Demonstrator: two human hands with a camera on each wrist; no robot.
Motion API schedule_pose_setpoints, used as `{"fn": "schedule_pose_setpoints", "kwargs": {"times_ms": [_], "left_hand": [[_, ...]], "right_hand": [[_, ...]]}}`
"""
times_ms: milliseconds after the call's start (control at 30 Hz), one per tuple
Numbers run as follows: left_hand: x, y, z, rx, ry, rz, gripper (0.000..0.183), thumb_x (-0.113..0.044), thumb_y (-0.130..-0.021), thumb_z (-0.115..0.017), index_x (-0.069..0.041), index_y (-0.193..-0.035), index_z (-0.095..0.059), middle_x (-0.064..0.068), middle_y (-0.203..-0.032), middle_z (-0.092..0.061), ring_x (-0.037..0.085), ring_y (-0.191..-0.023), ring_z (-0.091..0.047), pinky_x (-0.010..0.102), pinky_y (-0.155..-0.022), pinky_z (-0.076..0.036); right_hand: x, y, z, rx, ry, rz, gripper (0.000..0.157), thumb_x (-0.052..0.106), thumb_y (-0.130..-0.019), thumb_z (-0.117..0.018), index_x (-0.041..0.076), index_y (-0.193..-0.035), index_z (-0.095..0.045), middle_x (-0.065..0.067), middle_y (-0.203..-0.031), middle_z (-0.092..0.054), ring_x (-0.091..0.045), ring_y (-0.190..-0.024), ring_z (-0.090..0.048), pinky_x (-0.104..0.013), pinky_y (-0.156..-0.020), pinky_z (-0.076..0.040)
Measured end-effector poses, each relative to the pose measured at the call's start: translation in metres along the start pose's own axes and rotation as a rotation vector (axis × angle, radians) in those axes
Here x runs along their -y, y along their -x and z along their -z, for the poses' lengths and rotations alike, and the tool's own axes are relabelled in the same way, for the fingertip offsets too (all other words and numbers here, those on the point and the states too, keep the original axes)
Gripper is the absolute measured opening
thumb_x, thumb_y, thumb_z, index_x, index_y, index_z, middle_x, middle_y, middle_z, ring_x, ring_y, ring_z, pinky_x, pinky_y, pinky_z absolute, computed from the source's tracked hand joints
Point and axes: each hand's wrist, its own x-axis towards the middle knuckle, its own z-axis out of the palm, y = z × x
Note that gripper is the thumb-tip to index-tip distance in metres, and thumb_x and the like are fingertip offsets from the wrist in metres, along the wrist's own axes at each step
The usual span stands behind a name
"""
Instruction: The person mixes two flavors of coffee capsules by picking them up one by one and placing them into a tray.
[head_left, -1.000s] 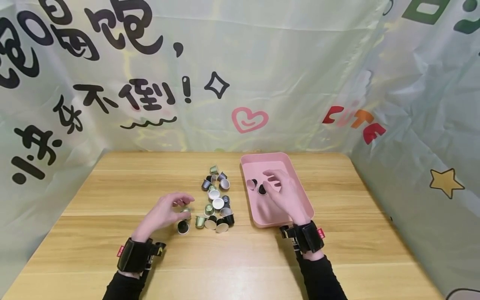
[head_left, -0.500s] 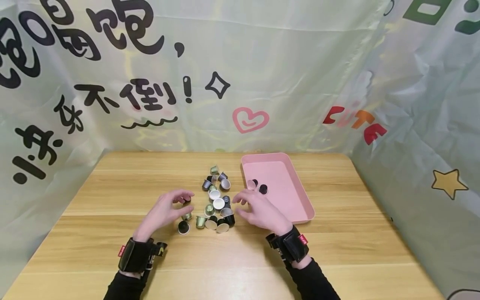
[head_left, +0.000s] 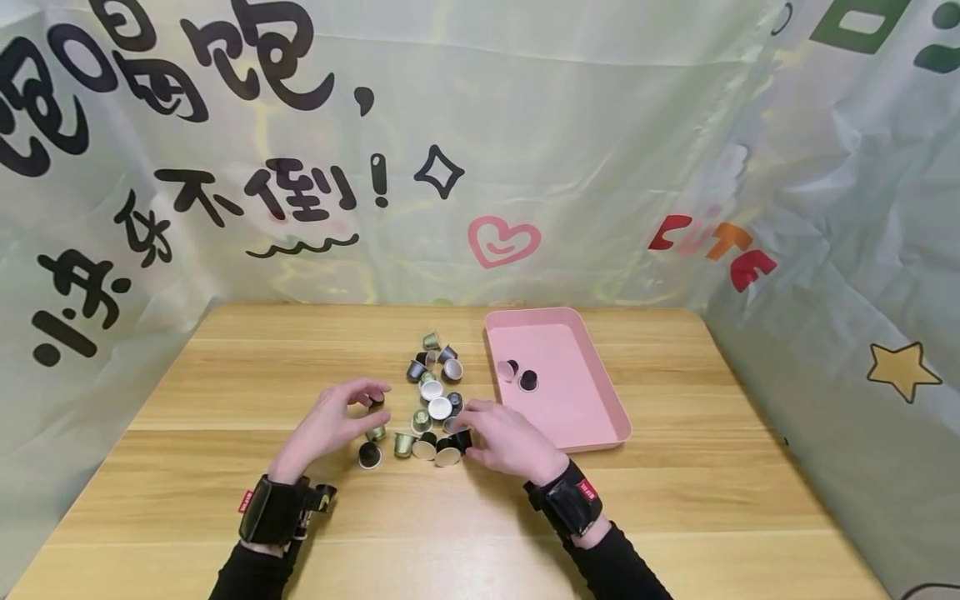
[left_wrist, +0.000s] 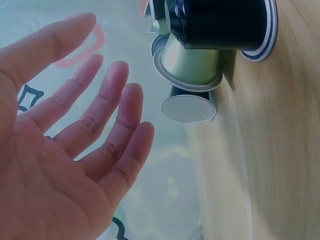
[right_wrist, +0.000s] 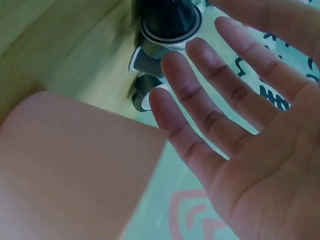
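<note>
Now the right hand (head_left: 508,437) is at the pods, off the tray (head_left: 577,408)

The main heap of coffee pods (head_left: 439,407) lies between the two hands, strung out across the middle of the table (head_left: 420,533) toward its far side. A second ago I saw the right hand over the tray; its fingertips have since come across to the heap's near right end, around a black pod (head_left: 462,438). I read that as the right hand being free for another pod, with most of them still outside the tray.

In the tray, near its left side, are a tipped pod (head_left: 507,369) and a second pod (head_left: 528,381) that seems to sit on its rim.

From my right wrist view, that hand's fingers are spread and its palm holds nothing; I cannot tell whether the fingertips touch the black pod.

The left hand (head_left: 330,422) has stayed left of the heap, thumb well apart from loosely bent fingers, gripping nothing. Close by are a dark pod (head_left: 377,402) under its fingers, a green pod (head_left: 376,434) below the thumb, and another dark pod (head_left: 370,455) nearer me.
</note>
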Motion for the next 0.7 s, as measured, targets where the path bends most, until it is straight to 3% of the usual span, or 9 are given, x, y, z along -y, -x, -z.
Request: {"fn": "schedule_pose_setpoints", "kwargs": {"times_ms": [300,700], "left_hand": [[-0.001,0.0,0.0,0.012,0.005,0.013,0.044,-0.019,-0.089,-0.074,-0.003,-0.129,-0.062,0.02,-0.119,-0.069,0.035,-0.11,-0.064,0.062,-0.101,-0.05],[-0.003,-0.001,-0.002,0.012,0.026,-0.004,0.045,-0.016,-0.088,-0.075,0.0,-0.128,-0.061,0.019,-0.115,-0.07,0.035,-0.107,-0.064,0.061,-0.101,-0.05]], "right_hand": [[0.001,-0.003,-0.008,0.001,0.096,0.046,0.034,0.004,-0.078,-0.079,0.013,-0.109,-0.071,-0.001,-0.108,-0.068,-0.016,-0.099,-0.066,-0.028,-0.087,-0.058],[0.005,-0.005,-0.015,-0.01,0.248,0.038,0.031,0.005,-0.075,-0.08,0.018,-0.102,-0.07,0.003,-0.097,-0.063,-0.015,-0.085,-0.064,-0.027,-0.073,-0.056]]}}
